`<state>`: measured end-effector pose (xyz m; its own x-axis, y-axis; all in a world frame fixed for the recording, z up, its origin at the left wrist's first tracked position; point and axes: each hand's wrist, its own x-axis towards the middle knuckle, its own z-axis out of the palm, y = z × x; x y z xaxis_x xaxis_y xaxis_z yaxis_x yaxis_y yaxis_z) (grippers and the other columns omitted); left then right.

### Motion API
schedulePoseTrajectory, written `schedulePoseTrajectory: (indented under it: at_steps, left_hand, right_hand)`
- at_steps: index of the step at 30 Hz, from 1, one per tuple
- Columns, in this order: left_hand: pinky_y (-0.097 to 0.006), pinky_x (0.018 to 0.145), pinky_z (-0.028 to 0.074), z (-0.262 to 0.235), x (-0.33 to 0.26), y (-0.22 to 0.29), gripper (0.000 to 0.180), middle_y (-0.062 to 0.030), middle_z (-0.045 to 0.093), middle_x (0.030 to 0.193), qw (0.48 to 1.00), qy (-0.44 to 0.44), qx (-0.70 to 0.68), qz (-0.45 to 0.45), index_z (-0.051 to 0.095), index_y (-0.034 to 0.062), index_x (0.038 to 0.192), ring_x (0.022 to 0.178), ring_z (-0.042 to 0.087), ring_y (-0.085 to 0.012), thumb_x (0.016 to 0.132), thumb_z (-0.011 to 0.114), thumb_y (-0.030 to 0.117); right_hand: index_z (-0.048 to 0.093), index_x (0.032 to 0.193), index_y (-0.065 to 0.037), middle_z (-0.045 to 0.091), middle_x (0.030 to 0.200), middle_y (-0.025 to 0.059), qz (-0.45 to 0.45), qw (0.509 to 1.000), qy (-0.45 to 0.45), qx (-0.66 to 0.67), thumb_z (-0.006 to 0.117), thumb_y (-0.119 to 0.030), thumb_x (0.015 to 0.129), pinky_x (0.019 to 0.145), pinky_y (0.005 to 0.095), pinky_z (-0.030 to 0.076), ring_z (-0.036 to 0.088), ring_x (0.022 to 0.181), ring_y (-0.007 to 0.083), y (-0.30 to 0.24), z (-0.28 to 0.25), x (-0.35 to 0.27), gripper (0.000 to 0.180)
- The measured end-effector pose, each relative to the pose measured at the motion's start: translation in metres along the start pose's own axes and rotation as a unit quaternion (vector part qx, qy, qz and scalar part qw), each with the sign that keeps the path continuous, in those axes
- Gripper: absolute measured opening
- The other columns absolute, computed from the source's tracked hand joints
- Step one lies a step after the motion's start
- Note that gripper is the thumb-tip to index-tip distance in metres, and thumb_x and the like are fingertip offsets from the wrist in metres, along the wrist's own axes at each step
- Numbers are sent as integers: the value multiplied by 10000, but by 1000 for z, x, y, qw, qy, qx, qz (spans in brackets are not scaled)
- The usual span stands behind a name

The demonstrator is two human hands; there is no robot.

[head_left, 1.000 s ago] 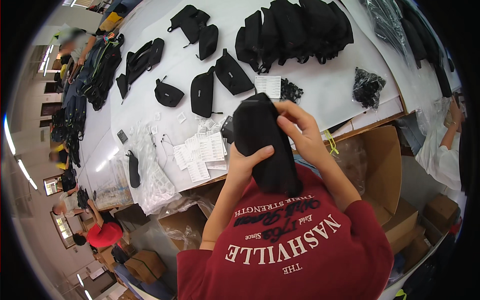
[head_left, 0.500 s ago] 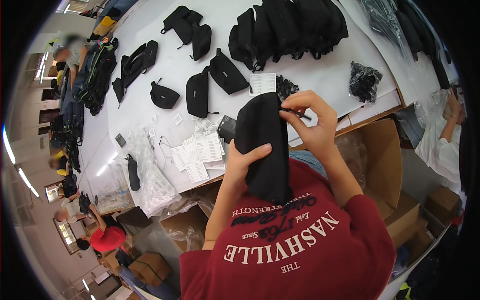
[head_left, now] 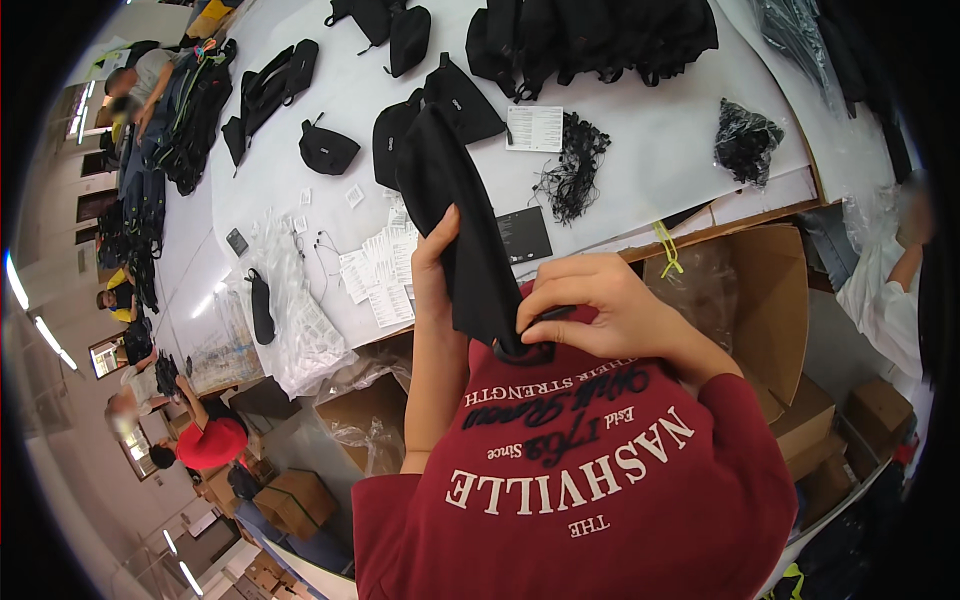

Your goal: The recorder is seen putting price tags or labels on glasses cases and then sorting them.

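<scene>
A black fabric pouch (head_left: pixel 460 230) is held up in front of my chest, its long edge slanting from upper left to lower right. My left hand (head_left: pixel 434 262) is closed around its left side, with the thumb lying across the fabric. At the pouch's near lower end my right hand (head_left: pixel 600 305) is pinched on a black zipper pull (head_left: pixel 556 314), fingertips against the pouch's edge. Just beyond lie two more black pouches (head_left: pixel 462 105) (head_left: pixel 392 140) on the white table, partly covered by the held one.
Black cords (head_left: pixel 575 170) lie bunched beside a white printed sheet (head_left: pixel 534 128) and a black card (head_left: pixel 525 234). Paper tags (head_left: pixel 385 270) and clear plastic bags (head_left: pixel 295 330) are at left. Many black pouches (head_left: pixel 590 40) are piled far back. An open carton (head_left: pixel 775 300) stands right, near another person.
My right hand has moved from the pouch's far end down to its near end. The pouch has shifted left and tilted, uncovering the cords and the black card.
</scene>
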<state>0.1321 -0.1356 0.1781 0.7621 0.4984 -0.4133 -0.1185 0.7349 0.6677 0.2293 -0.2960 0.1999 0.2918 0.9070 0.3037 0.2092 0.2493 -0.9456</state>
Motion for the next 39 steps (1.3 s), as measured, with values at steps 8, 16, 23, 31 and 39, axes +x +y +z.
schedulePoseTrajectory:
  at_steps: [8, 16, 23, 31, 39]
  left_hand:
    - [-355, 833, 507, -7, 4, 0, 338, -122, 616, 1075, 993, 100, 28, 59, 525, -23, 1145, 983, 607, -224, 913, 509, 223]
    - [-396, 942, 363, -30, -19, 3, 596, -118, 436, 1254, 971, -3, 195, 139, 346, 50, 1307, 1141, 429, -271, 813, 622, 237]
    - [-245, 825, 410, -42, -35, 33, 446, -73, 602, 1017, 868, -143, 448, 163, 567, 15, 1124, 941, 557, -159, 702, 691, -62]
    - [-252, 748, 399, -43, -18, 31, 248, -59, 506, 930, 801, -170, 560, 129, 641, 43, 1063, 845, 489, -153, 827, 617, 113]
    - [-321, 856, 408, -102, -2, 19, 293, -69, 553, 1068, 779, -6, 617, 112, 586, 86, 1144, 1012, 506, -185, 894, 560, 237]
  right_hand:
    - [542, 1161, -159, 496, 1112, 65, -49, 923, 51, -379, 722, -236, 684, 900, 414, 329, 447, 1043, 260, 0, -7, 12, 516]
    - [581, 1075, -74, 608, 825, 89, -6, 982, 59, -178, 691, -32, 698, 619, 300, 470, 599, 722, 248, 10, -32, 21, 395]
    - [672, 935, -60, 602, 753, 51, -26, 999, 10, -41, 677, -45, 719, 576, 248, 436, 564, 631, 148, 17, -53, 19, 216]
    - [712, 965, -115, 572, 692, 0, 163, 975, -134, -64, 708, -116, 736, 477, 228, 318, 402, 526, 72, 44, -84, 30, 228]
    - [663, 1086, -123, 568, 812, -5, 23, 902, 350, -253, 700, -176, 789, 485, 205, 379, 478, 530, 40, 80, -165, 96, 304]
